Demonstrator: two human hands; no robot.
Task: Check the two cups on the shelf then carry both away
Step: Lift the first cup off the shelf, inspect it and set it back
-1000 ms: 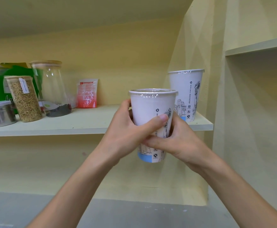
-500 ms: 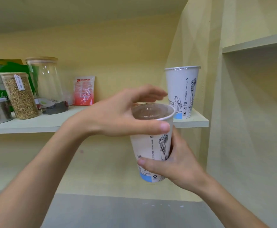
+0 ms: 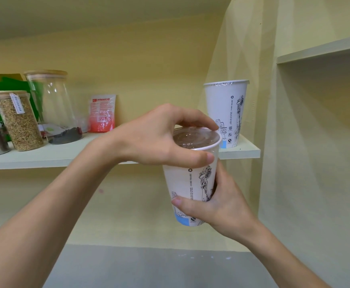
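White paper cup sits in our right hand grip; our left hand clasps its sealed rim; second cup on shelf.

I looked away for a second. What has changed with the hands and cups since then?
The left hand left the held cup's side and now arches over its sealed top; the cup was lowered. The right hand still grips its lower body. The second cup stays on the shelf.

Single head cam, facing fwd at shelf edge, slightly below shelf level, hands close in front.
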